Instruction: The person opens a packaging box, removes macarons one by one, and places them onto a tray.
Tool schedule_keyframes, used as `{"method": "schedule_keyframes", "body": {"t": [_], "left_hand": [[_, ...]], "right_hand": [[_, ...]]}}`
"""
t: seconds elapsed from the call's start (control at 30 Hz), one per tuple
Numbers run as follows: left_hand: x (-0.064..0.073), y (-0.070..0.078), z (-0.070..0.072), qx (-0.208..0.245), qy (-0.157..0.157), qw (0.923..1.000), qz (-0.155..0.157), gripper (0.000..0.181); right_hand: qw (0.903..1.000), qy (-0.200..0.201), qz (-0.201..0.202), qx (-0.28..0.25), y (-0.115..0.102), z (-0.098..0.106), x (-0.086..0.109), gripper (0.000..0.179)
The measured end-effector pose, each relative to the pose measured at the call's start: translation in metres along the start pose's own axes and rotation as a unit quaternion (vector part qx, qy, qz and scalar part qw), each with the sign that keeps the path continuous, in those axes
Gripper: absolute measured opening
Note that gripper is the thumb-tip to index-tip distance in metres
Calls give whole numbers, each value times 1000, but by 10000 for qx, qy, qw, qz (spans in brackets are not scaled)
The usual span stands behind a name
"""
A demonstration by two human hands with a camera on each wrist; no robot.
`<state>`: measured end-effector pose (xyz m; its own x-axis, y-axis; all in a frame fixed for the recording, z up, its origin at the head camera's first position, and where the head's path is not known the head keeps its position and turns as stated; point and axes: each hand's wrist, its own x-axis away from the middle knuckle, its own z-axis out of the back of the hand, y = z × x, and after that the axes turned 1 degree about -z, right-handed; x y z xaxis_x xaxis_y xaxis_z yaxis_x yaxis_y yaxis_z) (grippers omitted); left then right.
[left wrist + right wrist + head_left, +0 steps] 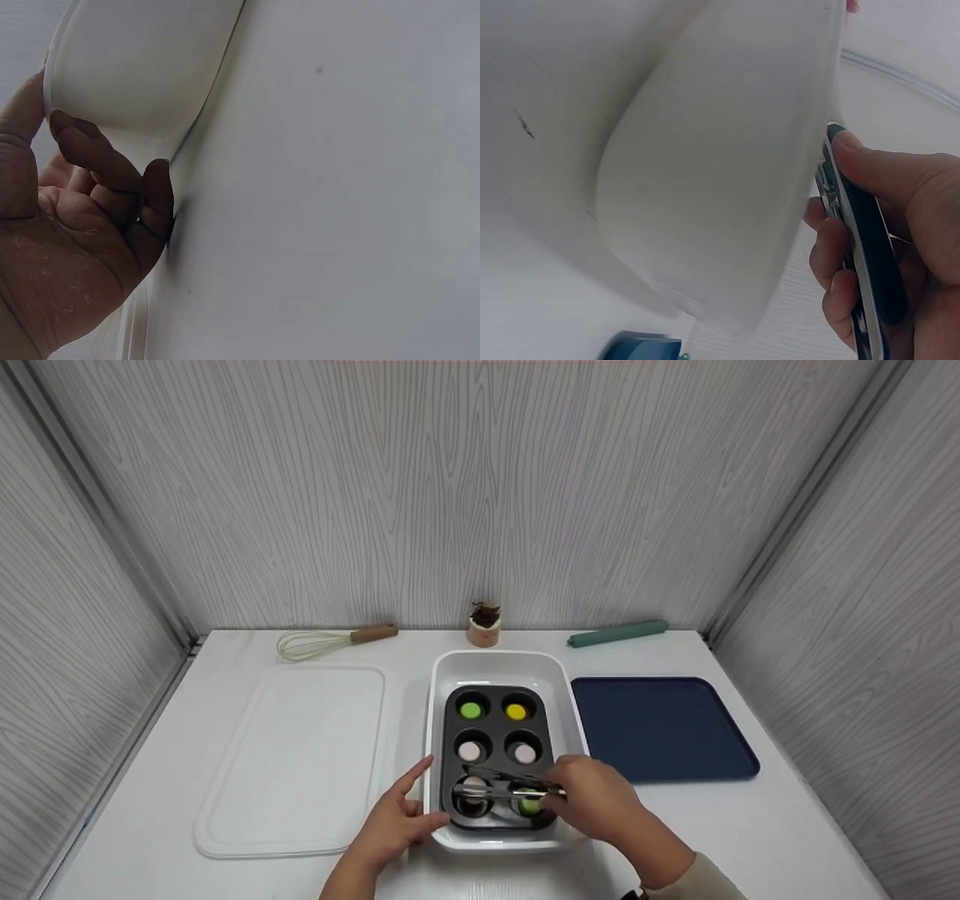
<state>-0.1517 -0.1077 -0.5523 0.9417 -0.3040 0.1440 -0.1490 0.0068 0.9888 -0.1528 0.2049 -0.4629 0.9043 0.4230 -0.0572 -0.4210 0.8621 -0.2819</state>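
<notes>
A white deep tub (499,661) holds a dark muffin tin (499,697). In its cups lie small round pieces: green (470,710), yellow (516,712), two pale pink ones (469,751) in the middle row, and green front right. My right hand (596,799) grips metal tongs (517,793) with dark handle grips (874,251), held across the front row. Their tips overlap a pale piece (474,785) at the front left cup. My left hand (394,817) holds the tub's front left corner, thumb over the rim; several fingers (112,176) curl beside the outer wall.
Left of the tub lies a clear flat lid (300,765); right of it, a dark blue tray (660,727). Along the back wall are a whisk (337,642), a small potted plant (484,626) and a green rod-shaped thing (619,634).
</notes>
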Motion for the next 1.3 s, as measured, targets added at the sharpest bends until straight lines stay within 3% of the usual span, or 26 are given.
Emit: {"method": "schedule_keyframes", "body": {"t": [0.27,0.6,0.87,1.1,1.3], "left_hand": [[0,0,3,-2,64,10000,-21,102],[1,0,1,-57,116,9999,-64,101],[1,-2,1,-92,106,9999,-49,101],[1,-3,2,-59,89,9999,-84,101],[0,-2,1,-75,86,9999,-49,101]], "right_hand": [[9995,230,149,-150,10,25,-6,11],[9975,684,-175,-8,39,64,-16,18],[9955,702,-594,206,74,90,-25,16],[9904,755,-1060,466,104,97,-32,19],[9855,606,-1543,354,125,91,-38,22]]}}
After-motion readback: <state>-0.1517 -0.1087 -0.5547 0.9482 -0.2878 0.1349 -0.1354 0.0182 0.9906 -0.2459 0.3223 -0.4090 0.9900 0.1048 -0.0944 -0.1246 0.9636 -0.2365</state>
